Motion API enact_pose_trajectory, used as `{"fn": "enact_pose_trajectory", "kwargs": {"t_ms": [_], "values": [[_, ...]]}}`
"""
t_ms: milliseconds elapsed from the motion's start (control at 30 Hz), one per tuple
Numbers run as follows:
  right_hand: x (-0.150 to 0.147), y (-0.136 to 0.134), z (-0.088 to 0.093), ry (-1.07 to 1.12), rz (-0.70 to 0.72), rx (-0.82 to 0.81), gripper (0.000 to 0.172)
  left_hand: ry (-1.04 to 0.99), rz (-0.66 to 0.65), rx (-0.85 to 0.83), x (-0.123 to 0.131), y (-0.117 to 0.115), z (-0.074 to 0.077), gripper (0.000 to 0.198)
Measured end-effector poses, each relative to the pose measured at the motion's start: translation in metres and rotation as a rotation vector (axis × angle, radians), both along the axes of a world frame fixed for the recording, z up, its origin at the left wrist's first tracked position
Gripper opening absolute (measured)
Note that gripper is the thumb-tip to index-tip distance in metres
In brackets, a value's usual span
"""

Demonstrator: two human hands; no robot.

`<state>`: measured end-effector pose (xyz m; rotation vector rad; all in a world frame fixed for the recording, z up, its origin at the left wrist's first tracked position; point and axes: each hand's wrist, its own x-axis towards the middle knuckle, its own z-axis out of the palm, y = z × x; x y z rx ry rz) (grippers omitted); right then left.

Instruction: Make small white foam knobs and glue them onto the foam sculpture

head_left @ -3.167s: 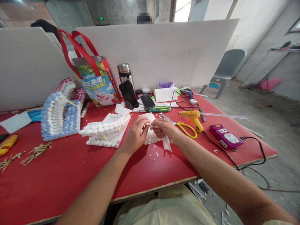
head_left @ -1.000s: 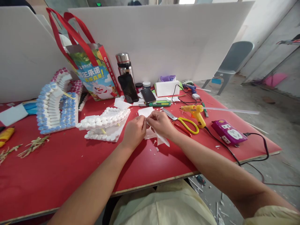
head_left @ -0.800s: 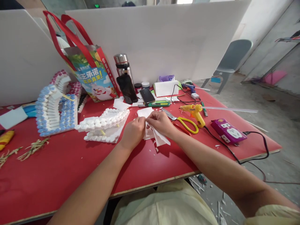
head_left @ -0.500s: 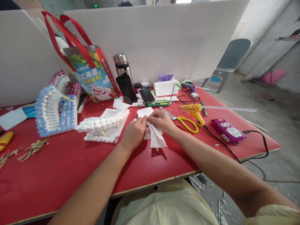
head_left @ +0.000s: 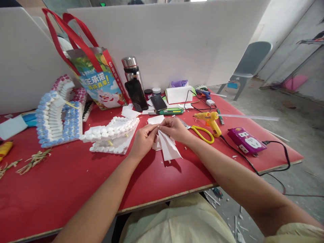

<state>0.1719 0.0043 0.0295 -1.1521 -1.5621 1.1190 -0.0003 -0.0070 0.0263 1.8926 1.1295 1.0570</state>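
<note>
Both my hands meet over the red table, fingers pinched on a white sheet of paper that hangs down toward me in folds. My left hand is closed at the sheet's upper left, thumb against the fingers. At its upper edge my right hand is closed too, fingertips almost touching the left ones. The exact grip is partly hidden. More white paper lies behind and under my hands. Left of them stands a white curved model covered in rolled white pieces. Yellow-handled pliers lie just right of my right hand.
A yellow glue gun and a purple power socket with cables are on the right. Behind are a phone, a thermos and a shopping bag. A blue-and-white model stands left.
My left hand has turned, its thumb now showing against the fingers. The hanging paper has swung slightly right. Both hands stay pinched together at its top.
</note>
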Motion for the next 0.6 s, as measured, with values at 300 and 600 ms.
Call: {"fn": "enact_pose_trajectory", "kwargs": {"t_ms": [300,600], "values": [[0.0017,0.0018,-0.0052,0.135,-0.033,-0.122,0.028,0.190,0.092,0.313,0.0033,0.0004,-0.0043,0.023],[0.0009,0.0017,0.0036,0.653,0.311,-0.860,0.039,0.018,0.106,0.190,0.0000,0.0013,0.0013,0.021]]}}
